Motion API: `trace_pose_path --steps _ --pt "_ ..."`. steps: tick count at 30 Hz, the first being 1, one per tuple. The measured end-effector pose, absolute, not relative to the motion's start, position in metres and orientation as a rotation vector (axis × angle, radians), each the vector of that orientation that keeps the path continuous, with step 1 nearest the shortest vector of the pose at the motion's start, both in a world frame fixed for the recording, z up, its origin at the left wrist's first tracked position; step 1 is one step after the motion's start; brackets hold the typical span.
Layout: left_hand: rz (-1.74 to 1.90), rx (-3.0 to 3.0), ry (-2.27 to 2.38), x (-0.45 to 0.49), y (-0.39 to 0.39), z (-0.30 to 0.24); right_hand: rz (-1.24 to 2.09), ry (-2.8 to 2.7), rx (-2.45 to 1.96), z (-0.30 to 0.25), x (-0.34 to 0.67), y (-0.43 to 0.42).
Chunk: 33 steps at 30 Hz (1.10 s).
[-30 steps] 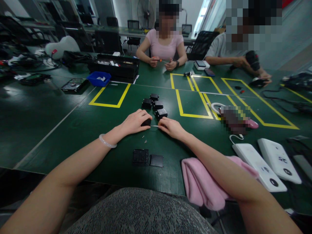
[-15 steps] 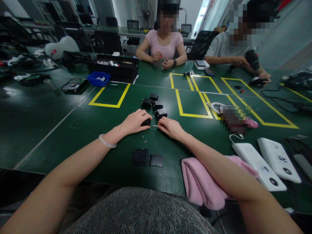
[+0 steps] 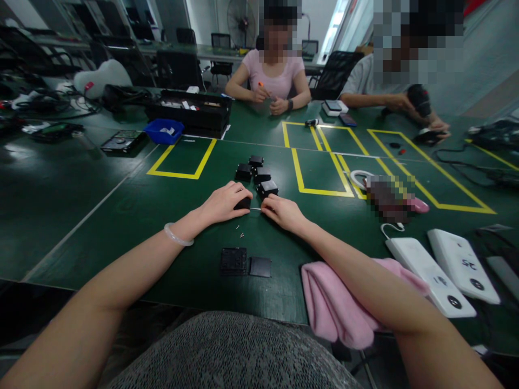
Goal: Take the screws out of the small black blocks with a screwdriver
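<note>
My left hand (image 3: 226, 203) is closed round a small black box (image 3: 243, 203) on the green table. My right hand (image 3: 284, 212) pinches a screwdriver, whose thin metal shaft (image 3: 255, 209) reaches across to the box's right side; its handle is hidden in my fingers. Just beyond both hands several similar black boxes (image 3: 263, 174) stand in a cluster. Small screws (image 3: 241, 235) lie on the near side of my left hand. Closer to me are an open black casing half (image 3: 233, 261) and a flat black cover (image 3: 260, 266), side by side.
A pink cloth (image 3: 336, 302) hangs over the front edge under my right forearm. White power banks (image 3: 432, 278) lie to the right. Farther off are a blue tray (image 3: 164, 132), a black bin (image 3: 188, 114) and yellow tape outlines (image 3: 324, 191). Two people sit opposite, their hands busy.
My hands and the black box stay almost still; my right hand has shifted very slightly left. Across the table, a person's hand with an orange-tipped object has moved a little.
</note>
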<state>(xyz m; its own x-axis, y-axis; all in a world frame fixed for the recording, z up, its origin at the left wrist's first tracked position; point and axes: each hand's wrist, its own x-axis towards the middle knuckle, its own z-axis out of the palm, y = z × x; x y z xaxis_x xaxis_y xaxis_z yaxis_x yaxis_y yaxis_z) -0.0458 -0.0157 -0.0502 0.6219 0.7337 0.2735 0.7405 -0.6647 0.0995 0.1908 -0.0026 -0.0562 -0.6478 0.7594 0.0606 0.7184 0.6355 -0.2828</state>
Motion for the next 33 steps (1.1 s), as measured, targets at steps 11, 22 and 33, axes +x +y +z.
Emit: trace_pose_path --steps 11,22,33 --pt "-0.464 -2.809 -1.268 -0.0466 -0.0155 -0.0507 0.369 -2.645 -1.224 -0.0594 0.1894 -0.0028" --pt "-0.455 -2.807 -1.284 -0.046 -0.0152 -0.0515 0.334 -2.644 -1.207 -0.0582 0.1891 -0.0034" --pt "-0.456 -2.806 -1.28 -0.0459 -0.0154 -0.0512 0.385 -2.625 -1.216 -0.0594 0.1879 -0.0033"
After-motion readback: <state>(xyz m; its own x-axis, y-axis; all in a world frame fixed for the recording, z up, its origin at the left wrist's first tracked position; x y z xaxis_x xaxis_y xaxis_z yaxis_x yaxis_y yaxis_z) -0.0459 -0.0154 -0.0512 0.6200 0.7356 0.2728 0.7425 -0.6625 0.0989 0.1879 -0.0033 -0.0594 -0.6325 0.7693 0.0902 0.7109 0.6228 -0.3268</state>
